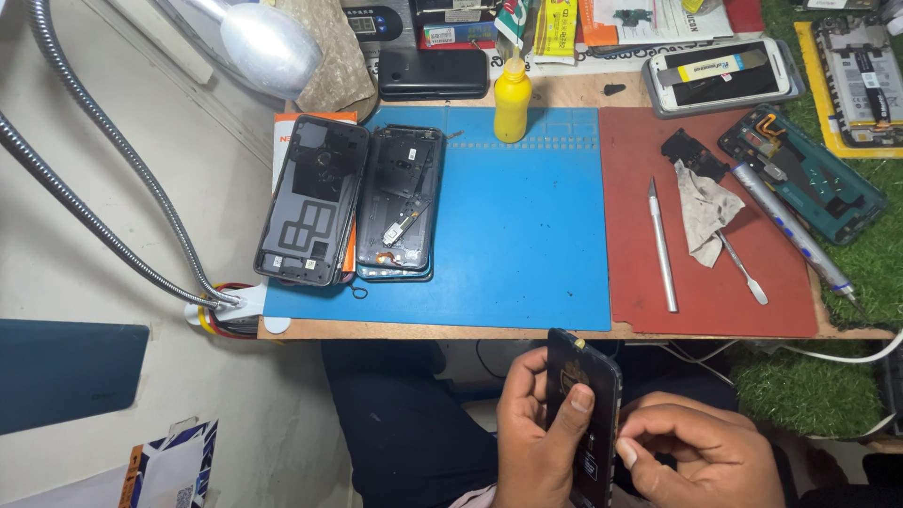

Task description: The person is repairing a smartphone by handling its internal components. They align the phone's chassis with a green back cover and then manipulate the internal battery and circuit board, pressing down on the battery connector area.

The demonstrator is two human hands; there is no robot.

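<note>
Below the near edge of the worktop (423, 330), over the person's lap, the left hand (531, 428) held a dark phone (585, 414) upright, its fingers (576, 403) wrapped around the left side and the thumb pressed on its face. The right hand (701, 456) sat just beside the phone's right edge, its fingers (649, 435) curled in with the tips touching that edge; whether they pinched anything small could not be told. On the worktop, a blue mat (527, 235) lay in the middle with a red mat (640, 282) just beside it to the right. Two opened phone shells rested at the blue mat's left end: a grey back cover (313, 199) and, touching it on the right, a dark phone frame (401, 202) with its insides showing. A yellow bottle (512, 99) stood upright at the blue mat's far edge. On the red mat lay a silver blade tool (662, 246), a crumpled grey cloth (705, 209) and a thin metal spudger (744, 269) partly under the cloth. A grey screwdriver (793, 229) lay slanted across the red mat's right edge, beside an opened teal phone (802, 172) on green turf. A white phone (722, 75) lay at the back, and a flexible lamp (268, 45) arched over the left corner.
</note>
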